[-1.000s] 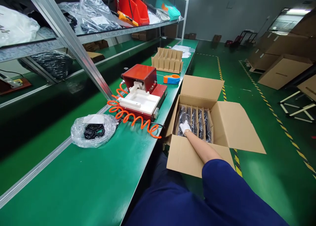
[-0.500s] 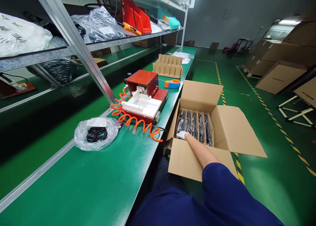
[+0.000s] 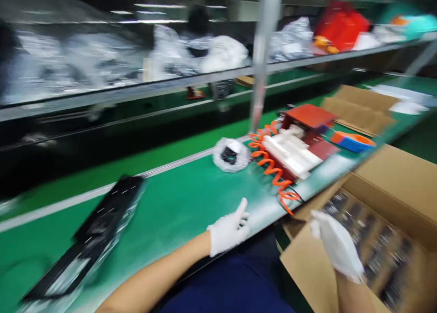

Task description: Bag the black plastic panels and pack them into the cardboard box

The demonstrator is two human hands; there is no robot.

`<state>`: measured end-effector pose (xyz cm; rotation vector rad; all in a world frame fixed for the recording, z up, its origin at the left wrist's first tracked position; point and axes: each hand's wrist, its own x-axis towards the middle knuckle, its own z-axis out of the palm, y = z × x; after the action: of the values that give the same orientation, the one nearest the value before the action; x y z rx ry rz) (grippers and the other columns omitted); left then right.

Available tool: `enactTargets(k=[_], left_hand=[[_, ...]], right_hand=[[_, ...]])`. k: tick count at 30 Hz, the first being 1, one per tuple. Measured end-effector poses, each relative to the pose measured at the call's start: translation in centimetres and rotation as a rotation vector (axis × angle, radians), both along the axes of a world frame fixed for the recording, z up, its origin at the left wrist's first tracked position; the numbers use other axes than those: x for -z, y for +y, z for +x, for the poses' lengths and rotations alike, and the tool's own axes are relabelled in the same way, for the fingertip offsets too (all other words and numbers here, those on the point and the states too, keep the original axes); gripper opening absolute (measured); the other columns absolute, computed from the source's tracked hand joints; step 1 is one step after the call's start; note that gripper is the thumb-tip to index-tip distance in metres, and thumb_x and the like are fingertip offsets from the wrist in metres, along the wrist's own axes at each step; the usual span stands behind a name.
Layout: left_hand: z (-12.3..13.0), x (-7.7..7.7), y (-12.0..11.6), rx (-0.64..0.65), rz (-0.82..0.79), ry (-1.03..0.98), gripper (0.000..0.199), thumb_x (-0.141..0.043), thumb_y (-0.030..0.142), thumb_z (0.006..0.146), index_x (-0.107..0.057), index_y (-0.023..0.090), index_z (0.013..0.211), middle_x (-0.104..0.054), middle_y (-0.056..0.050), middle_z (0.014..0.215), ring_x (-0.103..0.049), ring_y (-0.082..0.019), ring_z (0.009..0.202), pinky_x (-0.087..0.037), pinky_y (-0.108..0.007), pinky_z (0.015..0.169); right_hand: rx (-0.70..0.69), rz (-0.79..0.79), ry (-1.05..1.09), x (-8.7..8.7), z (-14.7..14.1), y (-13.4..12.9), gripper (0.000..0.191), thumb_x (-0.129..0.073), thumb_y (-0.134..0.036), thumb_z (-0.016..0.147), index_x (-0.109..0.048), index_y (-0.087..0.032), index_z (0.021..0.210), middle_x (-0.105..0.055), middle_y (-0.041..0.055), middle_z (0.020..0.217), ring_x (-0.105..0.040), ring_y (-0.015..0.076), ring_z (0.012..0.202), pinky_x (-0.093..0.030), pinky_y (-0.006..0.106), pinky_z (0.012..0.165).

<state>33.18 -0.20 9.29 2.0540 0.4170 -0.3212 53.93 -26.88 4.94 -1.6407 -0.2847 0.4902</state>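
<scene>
My left hand (image 3: 228, 231), in a white glove, hovers at the front edge of the green workbench (image 3: 184, 199). Its thumb points up, the fingers are loosely bent and apart, and it holds nothing. Over the near side of an open cardboard box (image 3: 403, 167) is my right hand (image 3: 337, 244), also white-gloved and blurred. Its fingers look stretched out with nothing visible in them. Black items in clear plastic (image 3: 372, 253) stand in rows between the box's dividers. Long black parts in clear bags (image 3: 99, 226) lie on the bench at left.
A red device with a white fixture (image 3: 293, 149) sits on the bench, an orange coiled hose (image 3: 269, 165) beside it. Nearby are a plastic bag with black pieces (image 3: 231, 155), a blue-orange tape dispenser (image 3: 353, 141) and cardboard dividers (image 3: 358, 108). A loaded shelf (image 3: 211, 76) runs above.
The view has swung left, bringing the bagged black parts into sight. My right hand has come up out of the box's compartments. My left hand has entered the view over the bench edge.
</scene>
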Motion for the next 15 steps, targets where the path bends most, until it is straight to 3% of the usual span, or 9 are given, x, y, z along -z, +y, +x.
enactTargets(k=[2,4,7,9,11,13,15], left_hand=[[0.6,2.3,0.2,-0.005,-0.032,-0.004,0.092,-0.059,0.038,0.086,-0.017,0.026,0.168,-0.062,-0.008,0.149,-0.067,-0.026,0.125,-0.052,-0.04,0.107],[1.0,4.1,0.8,0.002,0.002,-0.042,0.08,-0.06,0.04,0.085,-0.038,0.027,0.161,-0.063,-0.008,0.148,-0.067,-0.029,0.125,-0.052,-0.041,0.106],[0.1,4.2,2.6,0.042,0.076,-0.062,0.073,-0.064,0.029,0.08,-0.053,0.023,0.152,-0.068,-0.007,0.142,-0.067,-0.031,0.125,-0.054,-0.042,0.104],[-2.6,2.5,4.9,-0.097,0.152,-0.08,0.069,-0.064,0.025,0.08,-0.058,0.024,0.148,-0.071,-0.004,0.137,-0.069,-0.028,0.121,-0.054,-0.038,0.104],[-7.2,-0.3,8.4,-0.401,0.238,-0.107,0.058,-0.061,0.028,0.085,-0.062,0.027,0.144,-0.075,0.0,0.129,-0.072,-0.021,0.115,-0.054,-0.029,0.102],[-13.3,-3.3,12.8,-0.609,0.323,-0.107,0.055,-0.052,0.031,0.094,-0.057,0.022,0.148,-0.073,-0.003,0.134,-0.069,-0.019,0.12,-0.052,-0.027,0.105],[-19.8,-5.8,17.7,-0.806,0.42,-0.071,0.054,-0.046,0.032,0.098,-0.054,0.019,0.15,-0.067,-0.006,0.144,-0.063,-0.021,0.131,-0.045,-0.029,0.113]], right_hand=[[-0.296,-0.099,-0.025,1.4,-1.9,2.1,0.051,-0.063,-0.07,0.08,-0.079,-0.025,0.1,-0.067,0.0083,0.069,-0.065,0.0244,0.065,-0.06,0.039,0.07],[-0.562,-0.227,-0.052,2.5,-4.4,6.2,0.052,-0.06,-0.07,0.08,-0.081,-0.028,0.103,-0.074,0.0096,0.081,-0.07,0.0278,0.07,-0.063,0.042,0.076],[-0.845,-0.353,-0.2,2.1,-9.2,13.2,0.056,-0.058,-0.065,0.08,-0.078,-0.028,0.117,-0.077,0.0095,0.105,-0.074,0.0304,0.098,-0.062,0.041,0.092],[-0.93,-0.383,-0.313,0.8,-11.6,16.7,0.067,-0.052,-0.065,0.081,-0.072,-0.025,0.131,-0.075,0.01,0.119,-0.073,0.03,0.108,-0.061,0.041,0.098],[-0.97,-0.412,-0.394,0.0,-12.4,18.9,0.075,-0.048,-0.068,0.081,-0.069,-0.024,0.138,-0.073,0.0103,0.124,-0.071,0.0308,0.115,-0.058,0.043,0.104],[-0.992,-0.453,-0.432,0.4,-12.1,20.2,0.073,-0.048,-0.069,0.081,-0.071,-0.027,0.136,-0.073,0.0083,0.127,-0.07,0.0316,0.12,-0.057,0.044,0.107],[-0.985,-0.457,-0.457,1.7,-11.6,21.2,0.061,-0.051,-0.069,0.08,-0.077,-0.038,0.125,-0.075,0.0019,0.125,-0.072,0.0312,0.117,-0.061,0.043,0.102]])
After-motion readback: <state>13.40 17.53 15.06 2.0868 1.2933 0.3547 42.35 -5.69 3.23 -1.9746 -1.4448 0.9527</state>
